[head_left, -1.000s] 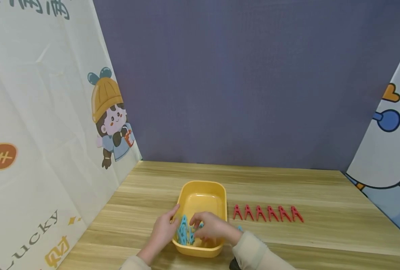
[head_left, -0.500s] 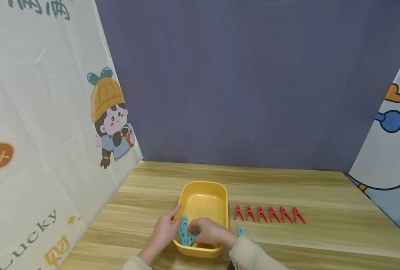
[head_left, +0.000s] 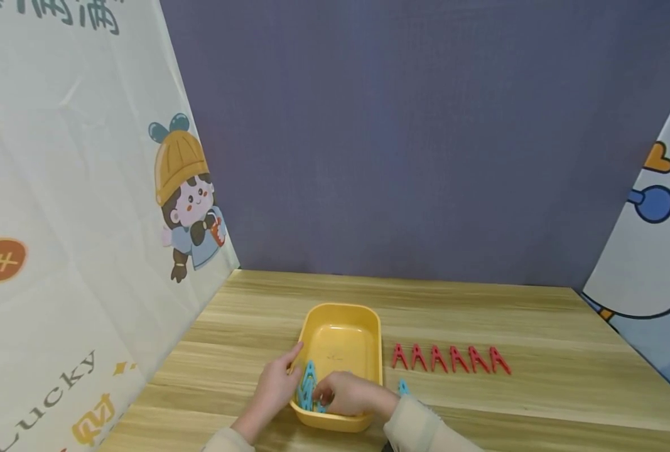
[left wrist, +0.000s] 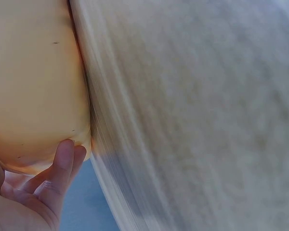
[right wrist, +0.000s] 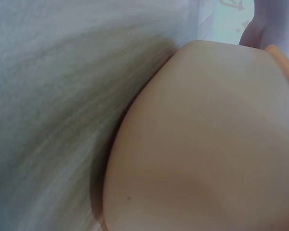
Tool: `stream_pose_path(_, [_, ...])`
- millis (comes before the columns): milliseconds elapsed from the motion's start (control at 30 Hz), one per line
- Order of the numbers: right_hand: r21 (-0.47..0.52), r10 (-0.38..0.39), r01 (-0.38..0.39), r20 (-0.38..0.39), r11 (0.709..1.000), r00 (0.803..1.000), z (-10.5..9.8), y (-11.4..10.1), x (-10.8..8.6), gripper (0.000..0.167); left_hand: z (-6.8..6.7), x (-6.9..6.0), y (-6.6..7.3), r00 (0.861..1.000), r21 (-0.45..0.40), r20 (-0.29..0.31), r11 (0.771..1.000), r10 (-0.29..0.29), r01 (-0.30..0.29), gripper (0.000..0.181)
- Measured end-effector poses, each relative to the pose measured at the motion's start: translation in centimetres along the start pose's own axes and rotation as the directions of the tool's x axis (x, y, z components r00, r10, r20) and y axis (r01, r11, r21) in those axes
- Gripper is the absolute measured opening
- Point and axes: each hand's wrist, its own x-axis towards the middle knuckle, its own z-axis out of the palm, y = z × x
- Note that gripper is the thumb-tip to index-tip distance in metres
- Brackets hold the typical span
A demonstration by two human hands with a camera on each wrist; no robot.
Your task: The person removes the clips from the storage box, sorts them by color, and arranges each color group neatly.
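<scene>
Clasped at its left side by my left hand [head_left: 278,384], the yellow basin [head_left: 340,307] stands on the table. In the left wrist view my left hand's fingers [left wrist: 62,161] lie against the basin's outer wall [left wrist: 33,86]. Blue clothespins [head_left: 307,389] lie heaped inside at the near left. My right hand [head_left: 348,394] reaches into the near part, its curled fingers pinching another blue clothespin [head_left: 320,408], which they partly hide. The right wrist view has the basin's outside [right wrist: 197,134] but not my right fingers.
Several red clothespins [head_left: 437,359] form a row on the wooden table [head_left: 538,389], right of the basin. A blue clothespin [head_left: 404,387] lies near my right sleeve [head_left: 416,427], partly hidden. A dark backdrop [head_left: 391,138] rises behind; printed sheets flank the table.
My right hand has moved lower inside the basin, and its fingers have closed at a blue clothespin, which has shifted towards the near side. My left hand keeps its place on the basin.
</scene>
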Motion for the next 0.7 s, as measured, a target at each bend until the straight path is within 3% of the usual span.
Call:
stream_pose_path(300, [0.269,-0.002,-0.008,0.037,0.963,0.999,-0.6,0.2,-0.5,0.036,-0.1,-0.1,-0.1,1.000,0.002,-0.002,1.000,-0.003,0.003,0.045])
stream_pose_path(600, [0.369,-0.055,0.043,0.021,0.928,0.998,-1.3,0.2,-0.8,0.031,0.0,0.0,-0.1,1.000,0.000,-0.010,1.000,-0.008,0.008,0.044])
stream_pose_path(700, [0.422,-0.078,0.069,0.006,0.904,0.997,-1.4,0.2,-0.9,0.030,0.0,0.0,-0.2,1.000,-0.004,-0.013,1.000,-0.001,0.001,0.044])
